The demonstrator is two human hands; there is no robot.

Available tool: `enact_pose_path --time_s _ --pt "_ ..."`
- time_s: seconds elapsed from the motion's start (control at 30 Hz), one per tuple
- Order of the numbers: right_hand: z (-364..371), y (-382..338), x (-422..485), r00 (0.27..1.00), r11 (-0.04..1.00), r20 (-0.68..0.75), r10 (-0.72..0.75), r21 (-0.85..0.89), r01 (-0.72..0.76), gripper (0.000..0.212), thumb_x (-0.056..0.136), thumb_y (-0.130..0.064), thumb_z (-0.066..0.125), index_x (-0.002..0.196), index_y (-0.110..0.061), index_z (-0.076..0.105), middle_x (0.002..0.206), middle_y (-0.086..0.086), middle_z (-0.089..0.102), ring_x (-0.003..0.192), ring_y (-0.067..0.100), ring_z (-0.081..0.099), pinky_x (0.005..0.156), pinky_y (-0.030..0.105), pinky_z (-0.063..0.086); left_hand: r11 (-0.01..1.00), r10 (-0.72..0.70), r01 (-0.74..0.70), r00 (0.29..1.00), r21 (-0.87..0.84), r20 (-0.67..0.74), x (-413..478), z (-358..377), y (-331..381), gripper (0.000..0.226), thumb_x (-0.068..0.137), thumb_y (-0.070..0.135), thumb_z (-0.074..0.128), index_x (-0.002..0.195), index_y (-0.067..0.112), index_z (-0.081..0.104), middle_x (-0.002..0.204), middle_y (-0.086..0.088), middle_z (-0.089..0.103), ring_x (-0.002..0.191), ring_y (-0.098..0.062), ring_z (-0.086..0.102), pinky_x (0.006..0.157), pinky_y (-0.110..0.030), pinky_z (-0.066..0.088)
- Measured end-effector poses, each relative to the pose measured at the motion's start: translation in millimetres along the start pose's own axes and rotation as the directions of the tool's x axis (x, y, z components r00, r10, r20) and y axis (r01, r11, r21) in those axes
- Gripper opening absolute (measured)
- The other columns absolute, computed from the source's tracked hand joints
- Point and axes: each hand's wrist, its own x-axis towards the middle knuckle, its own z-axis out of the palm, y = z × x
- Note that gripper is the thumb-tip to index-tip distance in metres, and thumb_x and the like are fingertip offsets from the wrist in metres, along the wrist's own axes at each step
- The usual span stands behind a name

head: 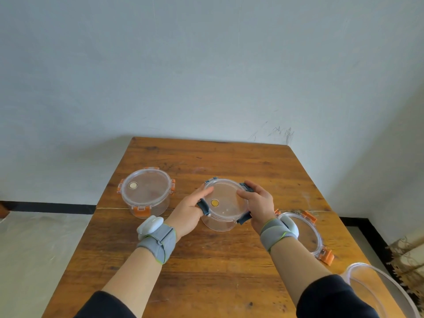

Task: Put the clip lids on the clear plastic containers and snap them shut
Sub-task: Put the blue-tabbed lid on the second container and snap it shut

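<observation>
A round clear container with a blue-clip lid stands mid-table, the lid lying on top with its clips sticking outward. My left hand grips its left side, thumb against the left blue clip. My right hand holds the right side, fingers on the lid near the far-right clip. A second container with an orange-clip lid stands to the left, its clips folded down. A loose orange-clip lid lies flat at the right, partly behind my right wrist. An open clear container shows at the bottom right corner.
The wooden table has its left edge beside the orange-clip container and its right edge near the loose lid. A pale wall rises behind the far edge. Both wrists wear grey bands with white sensor pods.
</observation>
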Motion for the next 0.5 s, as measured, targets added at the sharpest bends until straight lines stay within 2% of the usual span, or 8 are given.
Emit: enact_pose_path --time_s 0.1,0.17,0.27,0.33,0.43,0.5 --pt "1.9 -1.2 1.3 1.0 0.999 0.015 -0.015 -0.049 0.016 0.049 0.084 0.0 0.069 0.13 -0.015 0.059 0.117 0.009 0.065 0.085 0.022 0.064 0.062 0.031 0.054 0.991 -0.066 0.064 0.998 -0.116 -0.015 -4.3 -2.0 2.5 0.082 0.072 -0.021 0.035 0.142 0.021 0.045 0.158 0.007 0.024 0.147 -0.015 0.017 0.114 -0.028 0.025" --pt "3.8 -1.2 0.9 1.0 0.995 0.017 -0.023 -0.096 0.025 0.047 0.085 0.0 0.068 0.129 -0.015 0.059 0.117 0.009 0.065 0.085 0.022 0.064 0.062 0.03 0.053 0.973 -0.1 0.093 0.995 -0.211 -0.023 -8.5 -1.9 2.5 0.079 0.069 -0.014 0.038 0.141 0.018 0.047 0.158 0.003 0.026 0.145 -0.019 0.023 0.116 -0.036 0.028" --pt "3.7 0.8 -2.3 0.999 0.991 0.028 -0.022 -0.13 0.025 0.047 0.084 0.0 0.069 0.127 -0.015 0.061 0.116 0.009 0.065 0.085 0.022 0.064 0.063 0.028 0.054 0.937 -0.137 0.114 0.989 -0.331 -0.048 -18.0 2.4 4.0 0.063 0.079 -0.006 0.038 0.137 0.015 0.051 0.154 0.001 0.033 0.137 -0.019 0.034 0.109 -0.035 0.039" --pt "0.2 2.6 -5.1 0.999 0.988 0.039 -0.025 -0.153 0.03 0.045 0.084 0.001 0.069 0.125 -0.015 0.062 0.115 0.01 0.066 0.086 0.023 0.065 0.062 0.028 0.054 0.923 -0.148 0.105 0.985 -0.371 -0.09 -24.5 6.9 3.5 0.051 0.086 -0.002 0.037 0.128 0.015 0.06 0.15 -0.002 0.041 0.134 -0.02 0.039 0.109 -0.037 0.04" --pt "-7.9 6.7 -17.7 0.997 0.982 0.073 -0.016 -0.188 0.029 0.043 0.083 0.002 0.069 0.122 -0.016 0.063 0.111 0.008 0.066 0.081 0.02 0.065 0.059 0.028 0.053 0.91 -0.17 0.093 0.973 -0.403 -0.159 -42.9 14.4 2.0 0.042 0.087 0.002 0.04 0.106 0.022 0.071 0.135 -0.006 0.055 0.122 -0.019 0.05 0.104 -0.039 0.044" --pt "-13.8 11.1 -26.3 0.996 0.98 0.092 -0.012 -0.195 0.03 0.042 0.082 0.002 0.069 0.12 -0.016 0.064 0.108 0.007 0.066 0.083 0.022 0.065 0.064 0.032 0.055 0.901 -0.186 0.085 0.961 -0.424 -0.203 -55.2 18.6 0.0 0.037 0.089 0.006 0.043 0.105 0.026 0.069 0.125 -0.004 0.06 0.116 -0.018 0.054 0.096 -0.037 0.047"
